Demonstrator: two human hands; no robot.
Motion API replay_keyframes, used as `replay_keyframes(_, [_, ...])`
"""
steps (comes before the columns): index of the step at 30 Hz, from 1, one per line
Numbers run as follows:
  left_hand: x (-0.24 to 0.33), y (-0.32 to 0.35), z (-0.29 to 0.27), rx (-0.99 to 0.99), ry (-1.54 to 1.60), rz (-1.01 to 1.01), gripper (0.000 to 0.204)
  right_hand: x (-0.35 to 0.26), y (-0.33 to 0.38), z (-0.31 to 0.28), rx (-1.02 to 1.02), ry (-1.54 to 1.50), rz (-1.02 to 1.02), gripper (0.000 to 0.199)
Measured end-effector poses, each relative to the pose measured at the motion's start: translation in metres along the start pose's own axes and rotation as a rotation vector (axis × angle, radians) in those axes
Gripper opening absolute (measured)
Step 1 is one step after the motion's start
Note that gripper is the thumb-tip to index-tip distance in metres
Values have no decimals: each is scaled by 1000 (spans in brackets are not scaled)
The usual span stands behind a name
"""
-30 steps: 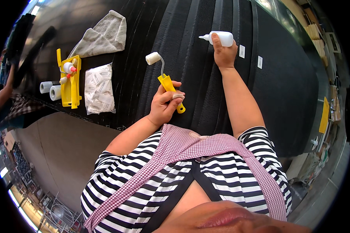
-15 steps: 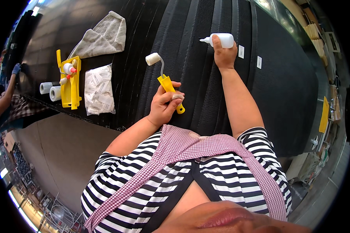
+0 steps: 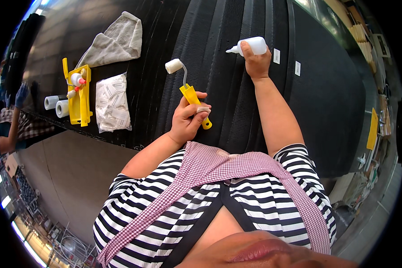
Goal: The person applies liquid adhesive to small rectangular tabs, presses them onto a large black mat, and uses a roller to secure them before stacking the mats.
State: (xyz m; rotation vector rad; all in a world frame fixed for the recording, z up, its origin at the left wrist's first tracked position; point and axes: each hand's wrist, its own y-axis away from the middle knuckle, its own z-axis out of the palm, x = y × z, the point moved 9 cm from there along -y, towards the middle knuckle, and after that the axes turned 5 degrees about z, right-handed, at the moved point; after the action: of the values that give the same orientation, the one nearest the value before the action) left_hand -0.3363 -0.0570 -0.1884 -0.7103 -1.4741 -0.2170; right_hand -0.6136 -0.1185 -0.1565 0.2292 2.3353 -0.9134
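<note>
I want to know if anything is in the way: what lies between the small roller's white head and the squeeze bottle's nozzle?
Nothing: in the head view, only bare ribbed black sheet separates the roller head from the bottle's nozzle.

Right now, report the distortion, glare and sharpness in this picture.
Head view: fisheye bends the black mat's ribs toward the rim, corners black; a soft sheen lies on the table upper left; left hand with roller and right hand with bottle are sharp.

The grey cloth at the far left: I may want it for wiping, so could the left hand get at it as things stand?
Probably not straight away: the left hand is closed around the yellow-handled roller, though nothing blocks the way to the grey cloth.
</note>
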Motion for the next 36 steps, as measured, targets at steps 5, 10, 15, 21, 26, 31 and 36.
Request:
replay_keyframes(5, [-2, 1, 1, -2, 15, 2, 9, -1, -1, 5, -40, -437, 261, 26])
replay_keyframes(10, [-3, 1, 2, -10, 16, -22, 11, 5, 0, 9, -50, -251, 175, 25])
replay_keyframes(15, [-4, 1, 1, -9, 17, -18, 11, 0, 0, 1, 30, -175, 140, 22])
replay_keyframes(21, [-1, 0, 2, -3, 7, -4, 9, 1, 0, -5, 68, -213, 170, 22])
replay_keyframes(26, [-1, 1, 1, 1, -4, 0, 8, 12, 0, -3, 109, -358, 312, 27])
replay_keyframes(31, [-3, 1, 3, -8, 31, -20, 11, 14, -9, 5, 108, -226, 227, 32])
replay_keyframes(36, [-2, 1, 3, -11, 17, -20, 11, 14, -9, 9, 113, -55, 160, 33])
